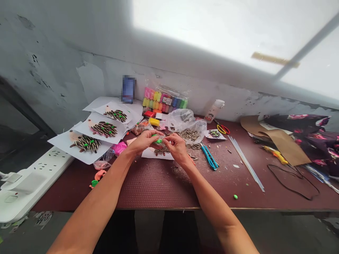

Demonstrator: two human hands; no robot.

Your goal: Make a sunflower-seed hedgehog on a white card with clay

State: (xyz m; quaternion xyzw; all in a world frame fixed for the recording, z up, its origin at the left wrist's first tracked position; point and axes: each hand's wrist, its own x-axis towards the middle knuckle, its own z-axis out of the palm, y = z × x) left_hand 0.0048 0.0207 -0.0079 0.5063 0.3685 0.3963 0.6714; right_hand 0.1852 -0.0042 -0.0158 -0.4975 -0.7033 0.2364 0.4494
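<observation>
In the middle of the desk my left hand [145, 141] is closed on a lump of bright green modelling clay [159, 140], which seems to sit in clear plastic. My right hand [177, 147] pinches at the right side of the same green clay, fingertips pressed together. Just beneath both hands lies a white sheet of paper [148, 154] bearing striped sunflower seeds [161, 151], partly covered by my fingers. Behind my right hand, more loose seeds [189, 135] form a pile beside a crumpled clear plastic bag [182, 116].
Seed-covered hedgehog pictures [104, 129] overlap at left, near a white power strip [39, 176]. Clay packs [165, 100] and a white bottle [214, 111] stand behind. Rightward lie a teal cutter [209, 157], scissors [222, 128], glue sticks [246, 164] and a corded yellow glue gun [278, 156].
</observation>
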